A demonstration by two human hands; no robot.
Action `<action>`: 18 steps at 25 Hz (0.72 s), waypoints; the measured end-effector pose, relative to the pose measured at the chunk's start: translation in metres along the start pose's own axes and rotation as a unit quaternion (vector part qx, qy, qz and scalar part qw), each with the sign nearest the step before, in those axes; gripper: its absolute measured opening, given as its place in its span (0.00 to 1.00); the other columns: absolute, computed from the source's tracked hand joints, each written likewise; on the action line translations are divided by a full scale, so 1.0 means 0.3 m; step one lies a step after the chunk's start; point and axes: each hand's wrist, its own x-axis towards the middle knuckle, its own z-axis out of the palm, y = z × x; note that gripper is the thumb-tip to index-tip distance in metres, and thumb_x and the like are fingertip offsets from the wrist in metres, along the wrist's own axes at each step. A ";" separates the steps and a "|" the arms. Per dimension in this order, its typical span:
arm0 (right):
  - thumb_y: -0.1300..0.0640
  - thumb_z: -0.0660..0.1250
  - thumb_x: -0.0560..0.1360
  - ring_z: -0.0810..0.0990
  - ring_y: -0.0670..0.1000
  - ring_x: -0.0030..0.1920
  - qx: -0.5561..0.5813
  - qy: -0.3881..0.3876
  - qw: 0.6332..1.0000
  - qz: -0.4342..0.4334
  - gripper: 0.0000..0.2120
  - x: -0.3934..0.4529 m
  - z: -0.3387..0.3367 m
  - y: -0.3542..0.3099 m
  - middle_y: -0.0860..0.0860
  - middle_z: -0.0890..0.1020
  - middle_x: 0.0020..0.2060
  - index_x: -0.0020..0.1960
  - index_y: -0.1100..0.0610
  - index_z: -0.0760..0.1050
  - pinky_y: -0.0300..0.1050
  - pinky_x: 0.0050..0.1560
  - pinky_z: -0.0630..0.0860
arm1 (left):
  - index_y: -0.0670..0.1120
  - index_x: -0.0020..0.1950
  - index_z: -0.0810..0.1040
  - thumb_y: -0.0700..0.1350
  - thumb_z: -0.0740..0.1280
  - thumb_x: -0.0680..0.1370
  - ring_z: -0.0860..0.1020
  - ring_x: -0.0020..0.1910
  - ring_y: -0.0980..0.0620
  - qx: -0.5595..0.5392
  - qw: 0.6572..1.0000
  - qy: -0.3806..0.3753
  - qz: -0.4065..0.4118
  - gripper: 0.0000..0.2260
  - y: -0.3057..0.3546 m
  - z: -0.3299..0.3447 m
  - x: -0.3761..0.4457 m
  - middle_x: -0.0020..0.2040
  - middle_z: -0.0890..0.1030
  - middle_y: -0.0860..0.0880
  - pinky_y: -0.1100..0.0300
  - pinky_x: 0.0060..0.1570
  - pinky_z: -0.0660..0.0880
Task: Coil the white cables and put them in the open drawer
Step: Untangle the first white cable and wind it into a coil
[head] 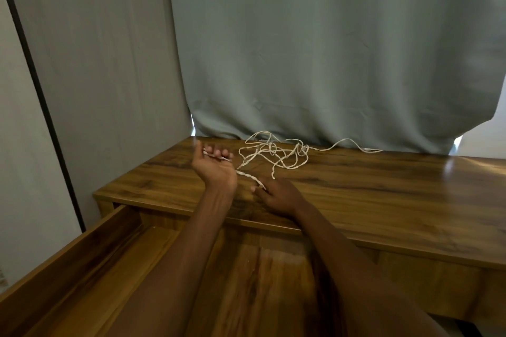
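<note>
A tangle of white cables (pixel 273 154) lies on the wooden desk top (pixel 356 186) near the curtain, with one end trailing off to the right. My left hand (pixel 215 165) is raised palm up, its fingers curled over a strand of cable. That strand runs down behind the wrist to my right hand (pixel 276 194), which rests on the desk and pinches the same cable between its fingertips. The open drawer (pixel 82 262) sits below my forearms, its wooden floor bare where it shows.
A grey-green curtain (pixel 328 49) hangs behind the desk and touches its back edge. A grey panel with a dark frame (pixel 35 76) stands at the left. The drawer's left wall rises at the lower left.
</note>
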 end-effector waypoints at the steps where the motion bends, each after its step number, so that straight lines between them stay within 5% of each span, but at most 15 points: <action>1: 0.47 0.62 0.83 0.82 0.58 0.47 -0.011 0.003 1.000 -0.009 0.12 -0.011 -0.011 -0.002 0.55 0.86 0.48 0.58 0.51 0.80 0.45 0.41 0.65 | 0.48 0.34 0.66 0.50 0.56 0.84 0.65 0.26 0.54 0.026 0.999 0.020 0.026 0.18 0.009 -0.018 0.037 0.25 0.66 0.52 0.59 0.32 0.63; 4: 0.47 0.62 0.82 0.79 0.54 0.37 -0.038 0.007 0.998 -0.044 0.11 -0.016 -0.041 -0.027 0.51 0.83 0.37 0.47 0.51 0.79 0.48 0.35 0.67 | 0.41 0.45 0.73 0.51 0.57 0.85 0.67 0.27 0.57 0.265 0.956 0.041 0.115 0.16 0.002 -0.092 0.106 0.31 0.69 0.51 0.61 0.31 0.65; 6: 0.48 0.62 0.79 0.77 0.52 0.33 -0.058 0.009 0.996 -0.065 0.11 -0.012 -0.044 -0.039 0.50 0.82 0.34 0.43 0.51 0.78 0.49 0.33 0.71 | 0.41 0.46 0.74 0.52 0.57 0.85 0.68 0.30 0.56 0.485 0.859 0.001 0.163 0.18 -0.019 -0.139 0.106 0.33 0.70 0.50 0.61 0.32 0.66; 9: 0.48 0.62 0.75 0.73 0.51 0.30 -0.047 0.027 0.996 -0.075 0.10 -0.018 -0.049 -0.030 0.49 0.80 0.31 0.39 0.51 0.77 0.50 0.30 0.71 | 0.50 0.35 0.67 0.51 0.56 0.85 0.68 0.31 0.55 0.664 0.703 -0.134 0.217 0.19 -0.028 -0.172 0.091 0.31 0.69 0.51 0.57 0.35 0.66; 13: 0.48 0.60 0.73 0.67 0.46 0.31 -0.018 0.080 0.995 -0.055 0.10 -0.024 -0.088 -0.012 0.43 0.72 0.30 0.39 0.52 0.76 0.42 0.32 0.64 | 0.43 0.37 0.72 0.54 0.52 0.85 0.77 0.42 0.44 0.842 0.485 -0.215 0.096 0.23 -0.020 -0.176 0.109 0.36 0.75 0.48 0.55 0.44 0.67; 15: 0.48 0.61 0.77 0.68 0.45 0.31 -0.016 0.098 0.994 -0.036 0.11 -0.024 -0.112 0.007 0.42 0.71 0.32 0.41 0.53 0.75 0.42 0.33 0.62 | 0.40 0.40 0.79 0.59 0.48 0.85 0.79 0.44 0.45 0.851 0.460 -0.252 0.012 0.30 -0.004 -0.173 0.081 0.39 0.80 0.45 0.56 0.46 0.69; 18: 0.47 0.61 0.83 0.75 0.50 0.35 -0.032 0.086 0.996 0.004 0.12 -0.014 -0.126 0.046 0.46 0.77 0.37 0.48 0.54 0.74 0.45 0.34 0.64 | 0.44 0.29 0.74 0.68 0.42 0.81 0.69 0.24 0.52 0.792 0.527 -0.275 -0.138 0.37 0.020 -0.131 0.020 0.23 0.72 0.49 0.61 0.29 0.64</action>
